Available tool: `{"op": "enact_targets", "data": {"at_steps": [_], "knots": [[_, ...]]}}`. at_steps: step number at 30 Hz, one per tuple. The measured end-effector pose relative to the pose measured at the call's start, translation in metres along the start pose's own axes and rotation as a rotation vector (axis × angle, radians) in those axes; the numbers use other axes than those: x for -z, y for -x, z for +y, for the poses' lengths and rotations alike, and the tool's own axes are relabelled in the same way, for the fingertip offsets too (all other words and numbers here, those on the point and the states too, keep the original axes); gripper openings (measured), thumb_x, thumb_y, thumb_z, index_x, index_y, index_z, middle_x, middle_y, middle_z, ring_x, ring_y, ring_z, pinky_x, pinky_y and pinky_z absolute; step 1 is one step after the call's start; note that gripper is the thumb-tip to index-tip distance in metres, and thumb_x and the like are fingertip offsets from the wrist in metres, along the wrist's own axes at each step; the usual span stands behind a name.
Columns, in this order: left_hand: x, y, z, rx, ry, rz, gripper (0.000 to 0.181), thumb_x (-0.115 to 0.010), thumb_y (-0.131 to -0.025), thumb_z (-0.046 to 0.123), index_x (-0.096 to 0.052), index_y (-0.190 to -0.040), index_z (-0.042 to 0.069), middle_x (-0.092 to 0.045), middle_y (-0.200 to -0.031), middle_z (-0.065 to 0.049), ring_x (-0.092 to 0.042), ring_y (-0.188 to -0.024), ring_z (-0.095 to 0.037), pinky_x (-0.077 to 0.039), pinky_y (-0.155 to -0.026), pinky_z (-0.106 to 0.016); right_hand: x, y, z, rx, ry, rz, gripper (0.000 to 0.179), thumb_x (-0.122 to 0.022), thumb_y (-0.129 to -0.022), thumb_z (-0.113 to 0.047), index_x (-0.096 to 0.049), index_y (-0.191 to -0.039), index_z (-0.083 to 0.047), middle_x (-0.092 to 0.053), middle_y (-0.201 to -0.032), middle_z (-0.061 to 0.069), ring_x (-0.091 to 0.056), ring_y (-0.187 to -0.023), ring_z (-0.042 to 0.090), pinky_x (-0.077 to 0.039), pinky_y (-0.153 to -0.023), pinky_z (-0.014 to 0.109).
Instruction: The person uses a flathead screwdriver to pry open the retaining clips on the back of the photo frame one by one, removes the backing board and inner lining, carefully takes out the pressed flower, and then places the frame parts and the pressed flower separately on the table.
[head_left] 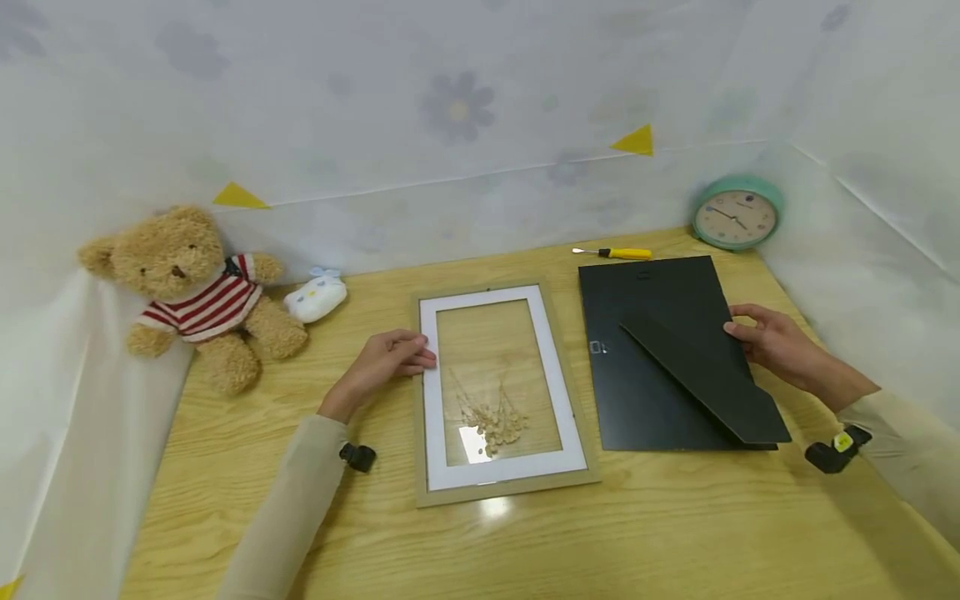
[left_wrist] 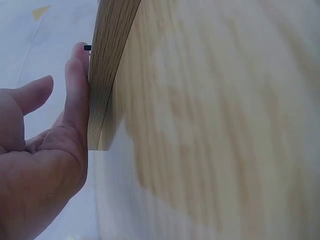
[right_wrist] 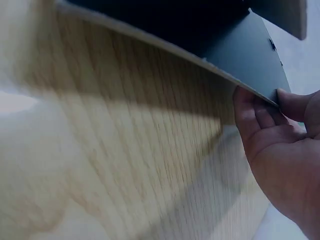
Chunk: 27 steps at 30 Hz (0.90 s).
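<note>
A wooden picture frame with a white mat lies on the table in the middle of the head view. Sprigs of dried flowers show within the mat opening. My left hand rests against the frame's left side; in the left wrist view its fingers lie straight along the wooden edge, thumb apart. To the right is the black backing board with its stand leg folded out. My right hand pinches the board's right edge, thumb above and fingers below, and this edge is off the table.
A yellow-handled screwdriver lies behind the board. Near the back right corner is a green clock. A teddy bear and a small white plush sit at the back left. Patterned white sheets enclose the wooden table.
</note>
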<state>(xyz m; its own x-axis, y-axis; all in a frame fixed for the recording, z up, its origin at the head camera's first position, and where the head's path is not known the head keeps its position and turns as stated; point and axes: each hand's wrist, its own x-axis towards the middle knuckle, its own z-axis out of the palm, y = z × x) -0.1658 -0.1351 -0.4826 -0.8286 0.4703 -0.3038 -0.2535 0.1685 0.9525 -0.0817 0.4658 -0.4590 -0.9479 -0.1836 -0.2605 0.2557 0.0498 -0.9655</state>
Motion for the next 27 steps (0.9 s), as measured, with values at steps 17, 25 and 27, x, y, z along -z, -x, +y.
{"op": "enact_targets", "data": {"at_steps": [17, 25, 27], "knots": [[0.001, 0.001, -0.005, -0.012, -0.011, 0.038, 0.043, -0.053, -0.106, 0.024, -0.052, -0.134, -0.008, -0.067, -0.115, -0.028, -0.071, -0.102, -0.028, -0.056, -0.087, -0.034, -0.008, -0.049, -0.023, -0.262, 0.523, 0.096, 0.060, -0.048, -0.107, -0.026, -0.030, -0.142, 0.019, -0.063, -0.101, 0.008, -0.066, -0.078, 0.010, -0.058, -0.071, 0.035], [-0.001, -0.001, -0.004, -0.006, -0.016, 0.030, 0.043, -0.054, -0.106, 0.025, -0.053, -0.133, -0.008, -0.068, -0.113, -0.025, -0.072, -0.100, -0.025, -0.056, -0.087, -0.033, -0.007, -0.059, -0.026, -0.252, 0.646, 0.152, 0.056, -0.052, -0.105, -0.026, -0.044, -0.131, 0.022, -0.061, -0.103, 0.020, -0.063, -0.076, 0.010, -0.058, -0.068, 0.034], [-0.001, -0.001, -0.004, -0.007, -0.017, 0.030, 0.043, -0.053, -0.106, 0.025, -0.053, -0.133, -0.007, -0.068, -0.113, -0.025, -0.072, -0.100, -0.025, -0.057, -0.086, -0.032, -0.007, -0.063, -0.027, -0.248, 0.667, 0.167, 0.055, -0.054, -0.103, -0.026, -0.047, -0.129, 0.022, -0.061, -0.101, 0.019, -0.063, -0.075, 0.011, -0.058, -0.067, 0.035]]}}
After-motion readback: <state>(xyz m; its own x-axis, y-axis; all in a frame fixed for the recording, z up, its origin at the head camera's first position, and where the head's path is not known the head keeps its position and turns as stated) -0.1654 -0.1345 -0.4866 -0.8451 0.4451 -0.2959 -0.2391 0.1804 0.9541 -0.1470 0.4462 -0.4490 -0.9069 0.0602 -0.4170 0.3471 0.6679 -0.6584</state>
